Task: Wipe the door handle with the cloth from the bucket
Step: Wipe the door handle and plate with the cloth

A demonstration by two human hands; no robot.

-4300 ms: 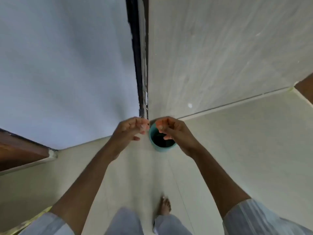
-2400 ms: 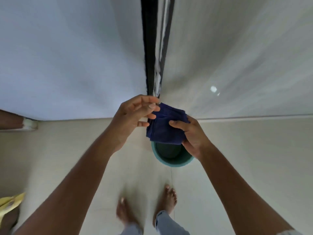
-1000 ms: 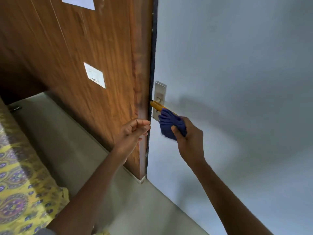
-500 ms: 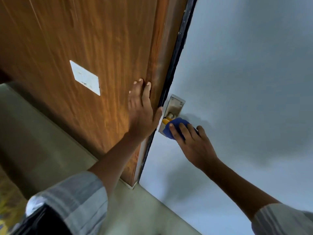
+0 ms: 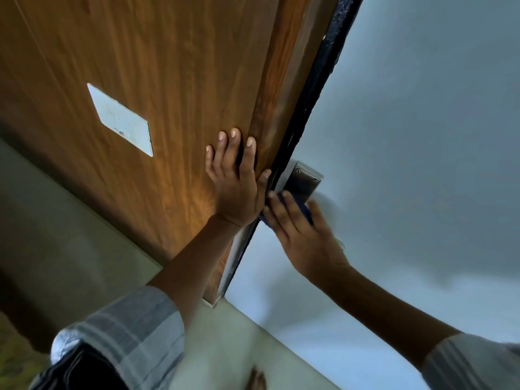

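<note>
My right hand (image 5: 302,232) is closed around a dark blue cloth (image 5: 304,205), pressing it against the white door (image 5: 408,136) just below the metal handle plate (image 5: 305,180). The handle lever itself is hidden under the cloth and my fingers. My left hand (image 5: 235,180) lies flat with fingers spread on the brown wooden panel (image 5: 168,80), right beside the door's dark edge (image 5: 312,108). The bucket is out of view.
A white rectangular plate (image 5: 121,119) is fixed to the wooden panel at the left. Pale floor (image 5: 225,342) runs along the bottom, with a bare foot (image 5: 254,380) at the lower edge. A yellow patterned fabric (image 5: 14,358) shows at the bottom left corner.
The cloth came out of the bucket and was carried to the door handle. Over the last second my left hand went flat onto the wooden panel and my right hand slid the cloth down over the lever.
</note>
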